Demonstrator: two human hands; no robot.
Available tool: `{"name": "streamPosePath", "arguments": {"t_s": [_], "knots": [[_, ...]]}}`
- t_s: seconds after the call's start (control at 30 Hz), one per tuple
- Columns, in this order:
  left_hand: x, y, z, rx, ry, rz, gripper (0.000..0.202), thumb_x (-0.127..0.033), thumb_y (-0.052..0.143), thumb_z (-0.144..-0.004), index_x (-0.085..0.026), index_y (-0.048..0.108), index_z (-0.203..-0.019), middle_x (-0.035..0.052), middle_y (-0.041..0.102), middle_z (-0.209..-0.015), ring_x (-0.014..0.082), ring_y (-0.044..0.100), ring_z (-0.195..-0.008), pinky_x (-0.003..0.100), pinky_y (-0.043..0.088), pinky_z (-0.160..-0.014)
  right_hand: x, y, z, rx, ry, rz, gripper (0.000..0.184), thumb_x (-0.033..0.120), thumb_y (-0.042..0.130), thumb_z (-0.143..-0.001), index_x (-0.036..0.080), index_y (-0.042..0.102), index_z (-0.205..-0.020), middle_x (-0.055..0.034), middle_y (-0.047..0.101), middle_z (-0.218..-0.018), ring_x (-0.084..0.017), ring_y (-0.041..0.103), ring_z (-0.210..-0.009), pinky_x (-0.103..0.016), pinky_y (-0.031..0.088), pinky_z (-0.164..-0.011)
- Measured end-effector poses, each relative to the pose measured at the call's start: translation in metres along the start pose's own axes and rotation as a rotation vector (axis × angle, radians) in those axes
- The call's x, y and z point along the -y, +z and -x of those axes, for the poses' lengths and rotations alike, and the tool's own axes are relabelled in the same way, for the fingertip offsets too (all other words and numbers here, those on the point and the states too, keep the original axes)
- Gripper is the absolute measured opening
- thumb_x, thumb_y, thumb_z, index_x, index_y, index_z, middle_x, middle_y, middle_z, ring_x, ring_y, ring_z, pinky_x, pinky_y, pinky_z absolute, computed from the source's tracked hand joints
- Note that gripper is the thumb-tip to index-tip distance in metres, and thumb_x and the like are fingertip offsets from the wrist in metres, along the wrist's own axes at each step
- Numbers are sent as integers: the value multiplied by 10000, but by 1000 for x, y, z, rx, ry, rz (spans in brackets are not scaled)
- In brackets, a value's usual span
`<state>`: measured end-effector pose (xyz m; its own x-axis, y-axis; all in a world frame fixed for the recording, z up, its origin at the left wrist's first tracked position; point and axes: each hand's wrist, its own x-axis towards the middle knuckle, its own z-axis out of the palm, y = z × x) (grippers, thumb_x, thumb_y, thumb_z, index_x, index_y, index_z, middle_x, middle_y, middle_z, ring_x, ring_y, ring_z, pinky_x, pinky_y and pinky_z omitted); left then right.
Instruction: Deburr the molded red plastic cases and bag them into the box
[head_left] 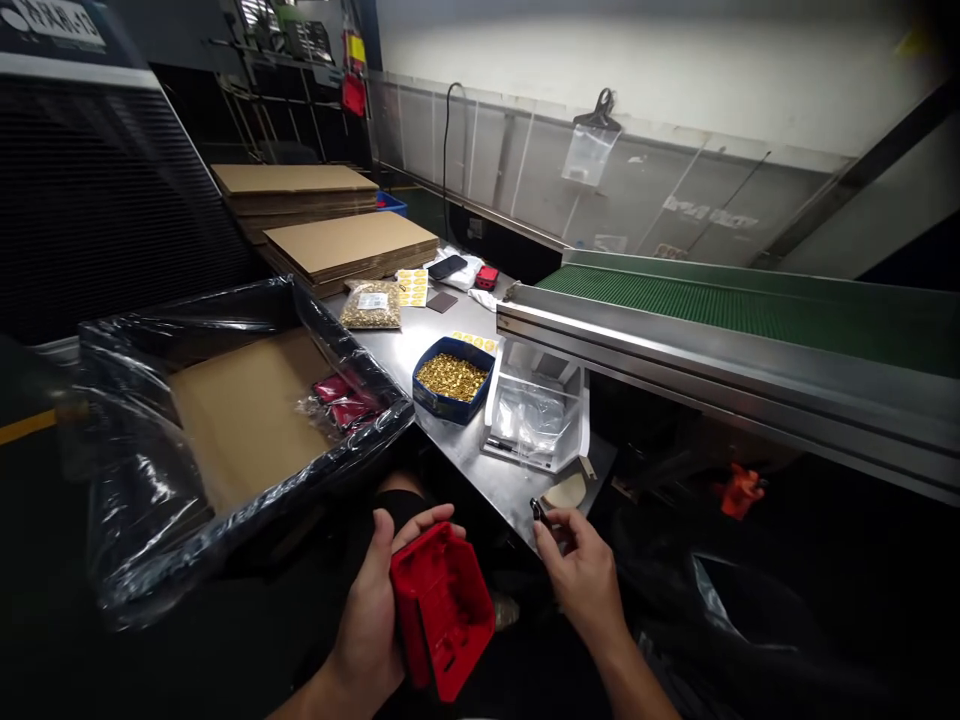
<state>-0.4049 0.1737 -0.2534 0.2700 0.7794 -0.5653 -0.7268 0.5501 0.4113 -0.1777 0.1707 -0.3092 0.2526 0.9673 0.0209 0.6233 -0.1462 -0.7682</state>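
My left hand (375, 610) is wrapped round a red plastic housing (444, 608), held over my lap with its hollow side up. My right hand (581, 575) sits just right of it at the near corner of the steel table (420, 345), fingers pinched on a small dark part (537, 511). A blue tray of small brass pieces (452, 379) stands on the table beyond my hands. Beside it is a clear tray with plastic bags (536, 412).
A cardboard box lined with black plastic (247, 420) sits to my left, with red parts in bags inside. A green conveyor belt (750, 305) runs along the right. Flat cardboard stacks (349, 245), a bag of brass pieces (371, 305), a phone and label sheets lie farther back.
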Motion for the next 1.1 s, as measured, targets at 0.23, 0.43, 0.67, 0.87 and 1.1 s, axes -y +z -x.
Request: {"name": "streamPosePath", "arguments": {"t_s": [0.23,0.43,0.67,0.87,1.1], "knots": [[3,7,4,-2,-43,-12,616,-660,426,-921,-148,569,-1232,139,692,-1032,297,679,-919,408,544,-824,99,-17,35,420,-212,-299,224,270,555,-905,230,653,-1102,-37,637,-899,-148,610,-765,-263,483,-683],[3,9,9,-6,-68,-41,629,-685,450,-897,-146,609,-1179,139,681,-1020,306,676,-940,396,539,-815,114,-3,41,487,-183,-245,204,192,590,-832,178,704,-1001,-62,649,-865,-156,612,-731,-272,479,-655],[8,1,8,5,-76,-39,622,-690,465,-890,-153,647,-1145,108,673,-980,257,666,-921,350,512,-871,122,3,42,487,-103,-321,153,172,590,-833,200,724,-903,-30,676,-845,-137,615,-739,-244,483,-679],[9,1,7,4,-61,-129,679,-726,423,-881,-144,636,-1158,130,654,-1024,283,648,-939,384,517,-858,120,4,43,543,-19,-336,137,212,587,-850,195,719,-884,-26,676,-847,-130,595,-692,-236,459,-612],[12,5,9,-3,-102,-118,671,-725,475,-859,-149,609,-1176,122,649,-1012,283,656,-904,384,526,-828,114,-6,42,537,-63,-332,123,225,569,-892,202,677,-838,-3,646,-815,-120,582,-716,-239,445,-654]]}}
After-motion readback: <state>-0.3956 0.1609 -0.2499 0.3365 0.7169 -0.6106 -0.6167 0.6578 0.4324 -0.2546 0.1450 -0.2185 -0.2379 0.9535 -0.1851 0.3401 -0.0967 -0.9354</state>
